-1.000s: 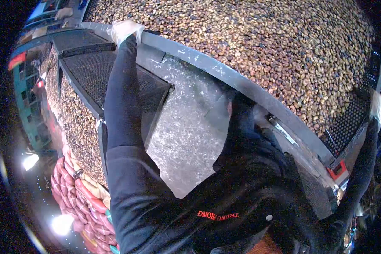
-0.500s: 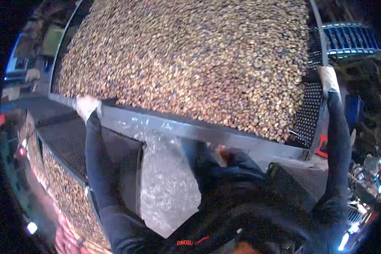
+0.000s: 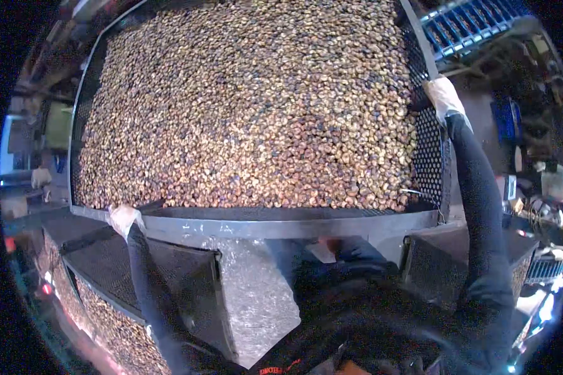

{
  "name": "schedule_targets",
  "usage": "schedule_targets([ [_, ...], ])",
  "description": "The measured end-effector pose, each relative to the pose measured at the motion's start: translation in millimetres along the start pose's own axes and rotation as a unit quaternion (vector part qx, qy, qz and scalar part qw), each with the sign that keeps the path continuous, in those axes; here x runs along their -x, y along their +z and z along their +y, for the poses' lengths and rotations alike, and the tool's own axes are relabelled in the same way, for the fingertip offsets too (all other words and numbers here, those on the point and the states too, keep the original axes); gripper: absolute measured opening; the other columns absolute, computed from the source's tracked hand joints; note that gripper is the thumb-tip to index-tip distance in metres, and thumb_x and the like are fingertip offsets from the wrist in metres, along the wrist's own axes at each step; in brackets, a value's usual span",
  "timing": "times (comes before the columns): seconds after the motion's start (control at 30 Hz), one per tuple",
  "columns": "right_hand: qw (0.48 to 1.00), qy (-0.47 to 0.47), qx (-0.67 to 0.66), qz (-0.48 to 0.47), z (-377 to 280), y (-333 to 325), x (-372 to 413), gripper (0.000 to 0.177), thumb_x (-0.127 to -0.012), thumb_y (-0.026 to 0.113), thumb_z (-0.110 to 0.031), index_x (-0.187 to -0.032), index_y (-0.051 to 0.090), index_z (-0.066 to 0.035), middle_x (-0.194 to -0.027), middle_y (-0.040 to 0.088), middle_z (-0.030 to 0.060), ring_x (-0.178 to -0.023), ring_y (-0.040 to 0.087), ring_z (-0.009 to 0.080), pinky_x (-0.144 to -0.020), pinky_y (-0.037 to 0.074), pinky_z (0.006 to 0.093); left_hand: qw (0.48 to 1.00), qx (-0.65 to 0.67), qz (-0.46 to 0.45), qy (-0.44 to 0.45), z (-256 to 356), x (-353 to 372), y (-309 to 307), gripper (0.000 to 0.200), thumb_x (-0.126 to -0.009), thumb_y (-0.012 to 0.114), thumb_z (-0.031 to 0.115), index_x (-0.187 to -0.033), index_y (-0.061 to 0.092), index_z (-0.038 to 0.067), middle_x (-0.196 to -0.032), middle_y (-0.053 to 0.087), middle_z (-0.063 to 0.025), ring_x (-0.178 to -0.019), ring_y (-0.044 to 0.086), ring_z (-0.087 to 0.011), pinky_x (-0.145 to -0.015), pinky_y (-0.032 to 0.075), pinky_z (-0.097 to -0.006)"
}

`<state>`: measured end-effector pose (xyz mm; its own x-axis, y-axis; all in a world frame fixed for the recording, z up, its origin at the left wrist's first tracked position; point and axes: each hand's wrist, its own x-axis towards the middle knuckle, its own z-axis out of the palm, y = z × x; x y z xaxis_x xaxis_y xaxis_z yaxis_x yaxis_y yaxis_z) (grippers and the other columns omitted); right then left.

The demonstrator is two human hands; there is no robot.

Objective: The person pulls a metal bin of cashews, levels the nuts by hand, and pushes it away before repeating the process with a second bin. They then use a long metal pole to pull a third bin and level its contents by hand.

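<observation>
A wide metal tray [image 3: 306, 227] with perforated sides stretches out in front of me. Brown and tan nuts [image 3: 250, 119], which look like cashews in their shells, cover most of its bottom. My left hand [image 3: 125, 220], in a pale glove, is closed on the near rim toward the left corner. Farther up on the right side, my right hand [image 3: 445, 98], also gloved, grips the side rim. The fingertips of both hands are partly hidden by the rim. A thin pale strip [image 3: 413, 192] lies by the near right corner inside the tray.
Dark mesh-sided containers stand below the tray, one at the left [image 3: 175, 278] and one at the right [image 3: 435, 265]. Between them shows grey floor [image 3: 256, 306]. More nuts [image 3: 122, 328] lie at lower left. A blue slatted rack [image 3: 472, 28] is at upper right.
The tray's near edge, tilted down to the right before, now looks nearly level. In view, my left hand is lower and my right hand farther left. Both keep their hold on the rim.
</observation>
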<state>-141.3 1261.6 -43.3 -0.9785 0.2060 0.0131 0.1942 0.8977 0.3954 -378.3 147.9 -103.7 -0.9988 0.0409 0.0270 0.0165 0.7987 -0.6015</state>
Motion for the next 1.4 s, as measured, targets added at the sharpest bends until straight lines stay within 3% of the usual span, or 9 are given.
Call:
schedule_targets([
  [0.13, 0.943, 0.167, -0.288, -0.007, -11, -24, 7, 0.029, -0.091, 0.068, -0.026, -0.090, 0.074, 0.003, -0.086, 0.075, 0.0264, -0.086, 0.077, 0.0399, -0.074, 0.059, 0.0481, 0.897, 0.239, 0.295, 0.225, 9, 26, -64, 0.026, -0.061, 0.074, 0.017, -0.048, 0.051, 0.017, -0.051, 0.056, -0.0027, -0.050, 0.058, -0.0244, -0.080, 0.055, -0.0416],
  [0.2, 0.936, 0.190, -0.297, -0.022, -18, -44, 10, 0.024, -0.089, 0.069, -0.022, -0.089, 0.074, 0.002, -0.087, 0.075, 0.0258, -0.088, 0.078, 0.0396, -0.075, 0.060, 0.0478, 0.951, 0.005, -0.032, 0.309, -43, -18, 16, 0.037, -0.048, 0.102, 0.040, -0.070, 0.081, 0.020, -0.068, 0.074, -0.0064, -0.061, 0.070, -0.0237, -0.068, 0.056, -0.0388],
  [0.4, 0.981, 0.113, -0.147, -0.054, -25, -51, 8, 0.015, -0.088, 0.068, -0.003, -0.096, 0.080, -0.008, -0.095, 0.078, 0.0215, -0.094, 0.079, 0.0374, -0.081, 0.064, 0.0432, 0.974, -0.079, 0.074, 0.200, -5, 9, -20, 0.022, -0.062, 0.088, 0.033, -0.071, 0.078, 0.016, -0.071, 0.075, -0.0066, -0.069, 0.075, -0.0278, -0.071, 0.059, -0.0432],
  [0.43, 0.867, 0.220, -0.447, -0.025, -25, -52, 19, 0.016, -0.094, 0.069, -0.011, -0.104, 0.080, -0.006, -0.095, 0.079, 0.0191, -0.090, 0.077, 0.0327, -0.079, 0.062, 0.0411, 0.974, -0.080, 0.073, 0.201, -4, 11, -33, 0.017, -0.066, 0.085, 0.032, -0.072, 0.079, 0.016, -0.072, 0.076, -0.0060, -0.071, 0.075, -0.0276, -0.073, 0.059, -0.0435],
  [0.77, 0.832, 0.247, -0.497, 0.003, 19, 39, -4, 0.036, -0.106, 0.067, -0.029, -0.112, 0.071, 0.007, -0.085, 0.069, 0.0073, -0.074, 0.054, 0.0151, -0.067, 0.047, 0.0380, 0.987, 0.001, -0.150, -0.059, 61, 45, -179, 0.028, -0.084, 0.068, 0.023, -0.095, 0.087, 0.005, -0.104, 0.083, -0.0195, -0.115, 0.074, -0.0351, -0.112, 0.049, -0.0555],
  [0.87, 0.873, 0.236, -0.424, -0.053, 35, 40, -3, 0.037, -0.106, 0.067, -0.029, -0.117, 0.070, 0.007, -0.088, 0.069, 0.0088, -0.077, 0.056, 0.0157, -0.070, 0.048, 0.0383, 0.992, 0.057, 0.092, -0.058, 55, 45, -121, 0.026, -0.078, 0.068, 0.030, -0.063, 0.079, 0.012, -0.063, 0.074, -0.0099, -0.059, 0.070, -0.0312, -0.099, 0.056, -0.0489],
  [0.9, 0.865, 0.251, -0.431, -0.055, 33, 34, -1, 0.038, -0.106, 0.067, -0.029, -0.120, 0.069, 0.006, -0.091, 0.070, 0.0088, -0.079, 0.057, 0.0163, -0.072, 0.048, 0.0381, 0.987, 0.112, 0.038, -0.106, 63, 48, -143, 0.027, -0.071, 0.073, 0.029, -0.073, 0.081, 0.003, -0.086, 0.077, -0.0200, -0.087, 0.071, -0.0369, -0.107, 0.053, -0.0437],
  [1.27, 0.800, 0.308, -0.508, -0.085, 27, 30, 2, 0.046, -0.106, 0.066, -0.029, -0.140, 0.065, 0.002, -0.113, 0.074, 0.0095, -0.094, 0.063, 0.0206, -0.088, 0.051, 0.0372, 0.917, 0.345, 0.033, -0.197, 64, 50, -94, 0.089, -0.089, 0.074, 0.038, -0.155, 0.042, -0.012, -0.074, 0.060, -0.0011, -0.065, 0.062, -0.0163, -0.068, 0.057, -0.0309],
  [1.4, 0.799, 0.319, -0.506, -0.065, 26, 46, 1, 0.044, -0.105, 0.069, -0.028, -0.139, 0.066, 0.001, -0.109, 0.074, 0.0089, -0.091, 0.062, 0.0194, -0.084, 0.051, 0.0367, 0.940, 0.269, -0.138, -0.157, 55, 41, -141, 0.113, -0.078, 0.074, 0.019, -0.162, 0.012, -0.025, -0.100, 0.076, -0.0225, -0.100, 0.074, -0.0297, -0.115, 0.048, -0.0306],
])
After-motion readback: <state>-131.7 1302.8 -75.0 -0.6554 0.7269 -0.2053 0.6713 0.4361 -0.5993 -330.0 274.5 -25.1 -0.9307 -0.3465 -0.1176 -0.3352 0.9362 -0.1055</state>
